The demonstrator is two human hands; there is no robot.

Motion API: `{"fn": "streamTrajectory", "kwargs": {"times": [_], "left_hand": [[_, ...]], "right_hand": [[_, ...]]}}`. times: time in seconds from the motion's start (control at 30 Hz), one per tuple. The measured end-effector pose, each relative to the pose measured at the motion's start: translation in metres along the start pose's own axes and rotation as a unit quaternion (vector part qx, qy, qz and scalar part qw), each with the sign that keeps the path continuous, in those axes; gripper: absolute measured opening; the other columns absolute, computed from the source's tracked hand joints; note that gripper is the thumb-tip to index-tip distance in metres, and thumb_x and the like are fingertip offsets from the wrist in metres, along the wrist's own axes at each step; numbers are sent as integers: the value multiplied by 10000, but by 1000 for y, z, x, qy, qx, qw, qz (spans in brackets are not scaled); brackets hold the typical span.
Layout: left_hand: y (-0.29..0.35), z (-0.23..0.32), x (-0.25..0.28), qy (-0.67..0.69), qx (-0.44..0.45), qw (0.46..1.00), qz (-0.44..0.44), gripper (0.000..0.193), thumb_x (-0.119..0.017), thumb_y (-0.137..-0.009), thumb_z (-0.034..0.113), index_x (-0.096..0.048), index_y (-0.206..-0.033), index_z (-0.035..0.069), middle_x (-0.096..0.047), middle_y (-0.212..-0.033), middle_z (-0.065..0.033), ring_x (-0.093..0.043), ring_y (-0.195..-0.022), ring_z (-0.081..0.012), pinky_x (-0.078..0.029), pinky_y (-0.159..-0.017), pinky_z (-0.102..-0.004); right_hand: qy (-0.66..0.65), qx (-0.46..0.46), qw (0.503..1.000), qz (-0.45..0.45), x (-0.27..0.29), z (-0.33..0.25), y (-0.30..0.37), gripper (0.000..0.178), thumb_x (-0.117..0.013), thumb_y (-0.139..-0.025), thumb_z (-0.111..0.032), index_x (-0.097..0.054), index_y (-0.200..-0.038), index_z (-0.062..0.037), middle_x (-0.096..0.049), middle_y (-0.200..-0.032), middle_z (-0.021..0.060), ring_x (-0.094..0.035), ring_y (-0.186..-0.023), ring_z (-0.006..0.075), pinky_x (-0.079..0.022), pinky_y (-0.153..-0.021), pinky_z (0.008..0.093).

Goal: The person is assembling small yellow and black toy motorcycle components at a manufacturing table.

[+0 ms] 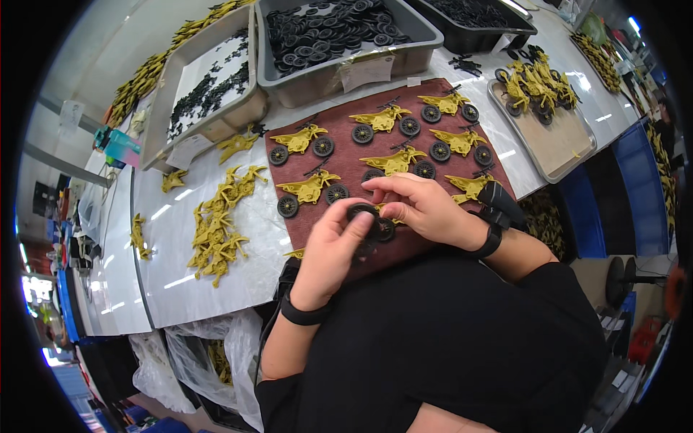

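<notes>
My left hand (330,249) pinches a black toy wheel (361,213) over the near edge of a dark red mat (346,141). My right hand (426,206) grips a yellow toy motorbike body (388,214), mostly hidden under the fingers, with a second black wheel (384,230) on it. The two hands touch each other. Several finished yellow motorbikes (310,189) with black wheels lie in rows on the mat beyond my hands.
A heap of bare yellow bike bodies (216,227) lies left of the mat. Grey bins hold black wheels (332,32) and small black parts (209,90). A metal tray (552,144) with more bikes sits at right. Plastic bags (209,357) hang below the table edge.
</notes>
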State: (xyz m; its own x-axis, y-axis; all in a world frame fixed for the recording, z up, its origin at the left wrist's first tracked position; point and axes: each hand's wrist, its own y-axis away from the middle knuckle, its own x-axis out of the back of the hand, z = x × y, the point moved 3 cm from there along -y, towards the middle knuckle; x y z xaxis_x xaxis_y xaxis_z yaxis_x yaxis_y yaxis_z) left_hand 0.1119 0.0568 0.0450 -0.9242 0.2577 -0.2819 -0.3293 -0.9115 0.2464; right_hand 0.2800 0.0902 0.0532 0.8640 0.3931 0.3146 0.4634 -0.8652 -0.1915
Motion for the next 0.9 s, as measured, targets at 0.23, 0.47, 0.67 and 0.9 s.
{"fn": "streamTrajectory", "kwargs": {"times": [0.23,0.47,0.67,0.9], "left_hand": [[-16,-9,-17,-146,-59,987,-41,369,-622,-871,59,-442,-1191,15,-626,-900,-81,-604,-833,-124,-474,-740,-258],[-23,1,-38,-308,-76,945,-80,494,-640,-845,8,-381,-1264,34,-636,-894,-62,-600,-821,-93,-474,-724,-234],[-29,7,-40,-354,-50,933,-33,425,-663,-830,10,-445,-1194,26,-641,-915,-73,-605,-823,-102,-474,-736,-233],[-33,3,-27,-260,-72,963,-18,300,-604,-874,0,-514,-1160,-3,-621,-973,-38,-580,-914,-93,-473,-798,-226]], "right_hand": [[-164,-156,974,-5,25,13,19,163,-638,-865,-89,-661,-1001,-1,-633,-865,38,-599,-806,113,-481,-681,248],[-140,-107,984,30,34,11,35,214,-640,-875,-92,-634,-1069,-1,-641,-917,35,-597,-835,73,-484,-709,214],[-134,-61,977,152,47,16,46,162,-618,-885,-76,-621,-1014,22,-622,-917,35,-595,-813,71,-483,-671,226],[164,-60,982,71,58,25,55,127,-641,-810,-68,-647,-918,-1,-634,-835,126,-632,-770,259,-502,-690,327]]}}
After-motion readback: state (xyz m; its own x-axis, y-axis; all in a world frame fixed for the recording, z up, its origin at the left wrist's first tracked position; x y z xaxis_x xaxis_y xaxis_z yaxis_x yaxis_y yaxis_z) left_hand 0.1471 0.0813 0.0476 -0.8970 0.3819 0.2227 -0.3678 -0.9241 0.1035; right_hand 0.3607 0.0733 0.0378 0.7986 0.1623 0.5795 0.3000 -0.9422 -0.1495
